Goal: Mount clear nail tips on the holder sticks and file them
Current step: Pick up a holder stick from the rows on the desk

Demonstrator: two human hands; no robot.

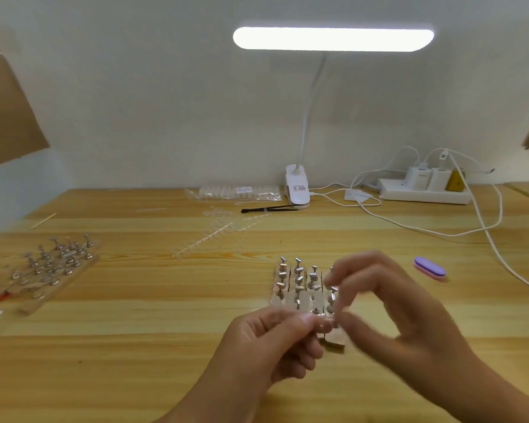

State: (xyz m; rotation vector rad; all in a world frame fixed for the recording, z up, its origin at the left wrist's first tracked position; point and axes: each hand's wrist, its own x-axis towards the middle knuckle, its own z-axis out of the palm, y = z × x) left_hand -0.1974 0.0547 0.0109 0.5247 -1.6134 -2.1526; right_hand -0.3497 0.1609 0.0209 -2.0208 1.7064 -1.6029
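Clear plastic nail tip [321,324] is pinched by left hand [272,340] near silver metal holder sticks [300,282]; mounting is judged underway. Right hand [403,315] is blurred, so its grip cannot be told. Seating on 1 stick is needed next.

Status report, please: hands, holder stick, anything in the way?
Left hand pinches holder stick. Right hand blurred, grip unclear. File lies apart, at right. Nothing in the way.
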